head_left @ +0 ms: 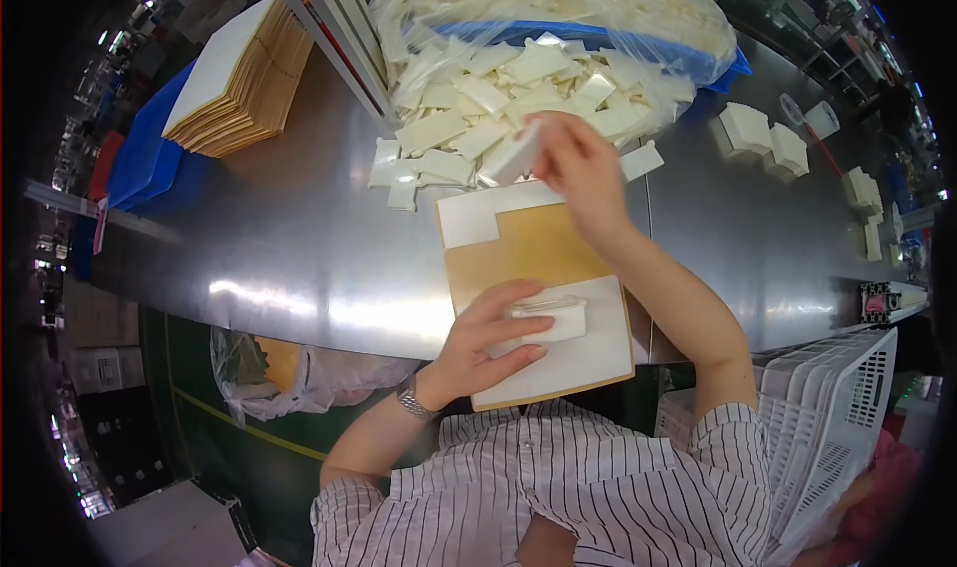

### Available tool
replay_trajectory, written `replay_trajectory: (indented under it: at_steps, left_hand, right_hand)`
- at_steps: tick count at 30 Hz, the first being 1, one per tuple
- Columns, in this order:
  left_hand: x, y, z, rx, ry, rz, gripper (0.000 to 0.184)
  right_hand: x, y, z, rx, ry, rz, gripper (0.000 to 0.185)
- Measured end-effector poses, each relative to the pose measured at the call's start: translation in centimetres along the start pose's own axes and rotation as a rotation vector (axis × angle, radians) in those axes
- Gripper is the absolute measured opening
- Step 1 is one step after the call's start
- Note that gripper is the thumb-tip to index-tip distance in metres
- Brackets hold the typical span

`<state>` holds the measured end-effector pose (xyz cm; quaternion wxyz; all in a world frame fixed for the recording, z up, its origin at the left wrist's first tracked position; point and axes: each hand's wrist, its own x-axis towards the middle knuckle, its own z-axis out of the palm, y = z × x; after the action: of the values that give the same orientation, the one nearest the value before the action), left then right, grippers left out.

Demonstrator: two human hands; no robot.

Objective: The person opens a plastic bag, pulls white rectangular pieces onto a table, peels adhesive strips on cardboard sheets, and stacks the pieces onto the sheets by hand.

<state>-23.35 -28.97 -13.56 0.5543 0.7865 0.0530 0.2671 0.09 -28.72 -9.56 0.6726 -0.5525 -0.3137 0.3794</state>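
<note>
shirt (588,467); white piece (512,155) (in right hand (590,173))

Metal work table (299,238), surface smooth and grey, with bright streak of reflected light (264,296) near front edge. Thin seam (649,208) crosses table top. Aluminium post (334,34) stands on far side. Below, floor (259,477) is dark green, with yellow line (249,425). White lamps (103,37) shine at left. At upper right, shelving (842,54), dim. Outer borders fall into black.
</note>
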Motion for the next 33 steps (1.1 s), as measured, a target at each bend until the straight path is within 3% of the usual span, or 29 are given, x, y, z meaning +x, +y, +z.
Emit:
replay_trajectory:
  at_steps: [2, 4, 6, 10, 11, 14, 19, 22, 24, 26, 33]
  left_hand:
    - [1.2, 0.6, -1.7, 0.149, 0.090, 0.086, 0.034]
    - [3.2, -0.9, -3.7, 0.400, 0.256, 0.106, 0.040]
    - [7.0, -2.8, -5.6, 0.577, 0.384, 0.089, 0.035]
    - [12.9, -8.0, -8.4, 0.874, 0.282, -0.009, 0.031]
    - [13.7, -9.0, -8.8, 0.987, 0.210, -0.014, 0.028]
    - [15.1, -9.4, -9.9, 1.060, 0.096, -0.045, 0.027]
    - [13.6, -7.1, -10.3, 1.049, 0.153, -0.028, 0.023]
    - [9.9, -4.6, -9.3, 0.835, 0.308, 0.056, 0.028]
    - [7.1, -2.9, -7.6, 0.389, 0.341, -0.022, 0.031]
    - [4.1, -1.2, -6.0, 0.325, 0.234, 0.019, 0.032]
    - [1.6, 2.6, -2.1, 0.258, -0.031, 0.091, 0.031]
  right_hand:
    - [-1.9, -0.9, -3.2, 0.017, 0.056, 0.022, 0.029]
    - [-4.1, -0.7, -6.1, 0.298, -0.042, -0.021, 0.028]
    - [-6.8, -0.2, -8.0, 0.356, -0.070, -0.029, 0.027]
    - [-11.1, 1.4, -8.8, 0.416, -0.057, 0.019, 0.025]
    - [-11.9, 1.7, -8.3, 0.338, 0.006, 0.010, 0.014]
    - [-13.7, 2.2, -8.5, 0.271, 0.015, 0.049, 0.008]
    - [-14.5, 1.7, -7.8, 0.406, 0.083, 0.141, 0.010]
    - [-14.7, 2.2, -7.2, 0.464, 0.135, 0.183, 0.011]
    - [-14.7, 3.2, -7.1, 0.466, 0.156, 0.174, 0.011]
    - [-14.8, 4.5, -7.5, 0.279, 0.118, 0.138, 0.011]
    - [-14.8, 4.6, -6.6, 0.139, 0.166, 0.166, 0.011]
